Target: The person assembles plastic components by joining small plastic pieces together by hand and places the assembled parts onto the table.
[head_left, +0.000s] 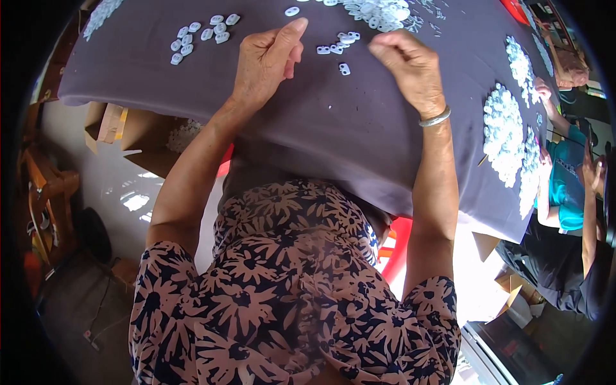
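Observation:
My left hand is raised over the dark cloth with its fingers curled in and the thumb laid along them; anything inside is hidden. To its right, my right hand, with a bangle at the wrist, holds thumb and fingers pressed together, and what they may grip does not show. Between the hands lie several small white two-holed plastic pieces, one lone piece nearer me. A single white oval piece rests just beyond my left fingertips. Farther left sits a loose group of white oval pieces.
A heap of white pieces lies at the far middle, with small thin metal bits beside it. More white heaps cover the right side, near another person in teal. An open cardboard box stands below the table's left edge.

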Demonstrator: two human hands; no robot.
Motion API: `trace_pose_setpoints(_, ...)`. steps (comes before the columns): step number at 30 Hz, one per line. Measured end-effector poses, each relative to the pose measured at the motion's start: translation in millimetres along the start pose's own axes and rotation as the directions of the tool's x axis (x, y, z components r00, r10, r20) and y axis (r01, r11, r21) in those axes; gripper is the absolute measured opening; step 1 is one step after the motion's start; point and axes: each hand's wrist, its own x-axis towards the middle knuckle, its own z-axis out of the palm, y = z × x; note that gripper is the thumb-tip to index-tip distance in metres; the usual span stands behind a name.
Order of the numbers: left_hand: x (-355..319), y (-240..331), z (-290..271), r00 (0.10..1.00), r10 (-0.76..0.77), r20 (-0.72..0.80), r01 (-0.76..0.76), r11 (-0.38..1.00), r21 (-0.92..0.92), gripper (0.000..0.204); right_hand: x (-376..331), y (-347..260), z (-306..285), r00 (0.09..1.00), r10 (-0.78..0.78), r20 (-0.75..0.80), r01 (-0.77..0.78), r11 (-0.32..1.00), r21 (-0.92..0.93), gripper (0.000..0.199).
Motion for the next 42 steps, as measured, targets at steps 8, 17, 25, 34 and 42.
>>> trace_pose_setpoints(8,7,-9,2,0.987,0.125,-0.102,-0.124,0.992,0.010,0.049,-5,-16,20,0.966,-0.031,0.257,0.088,0.973,-0.213,0.020)
trace_pose_setpoints(17,2,-4,3,0.983,0.183,-0.032,-0.183,0.983,0.006,0.038,-5,-22,18,0.963,0.107,0.247,-0.058,0.979,-0.196,0.015)
trace_pose_setpoints(25,-4,-15,23,0.924,0.343,0.167,-0.365,0.922,0.129,0.045,-5,-23,28,0.949,0.303,0.091,-0.316,0.909,0.272,0.004)
trace_pose_setpoints(34,1,-29,25,0.920,0.384,0.079,-0.386,0.922,0.023,0.041,-8,-30,46,0.955,0.296,0.017,-0.288,0.913,0.289,0.005)
trace_pose_setpoints(42,0,-21,21,0.918,0.384,0.102,-0.389,0.921,0.030,0.038,-8,-27,41,0.969,0.245,0.031,-0.246,0.948,0.201,0.005)
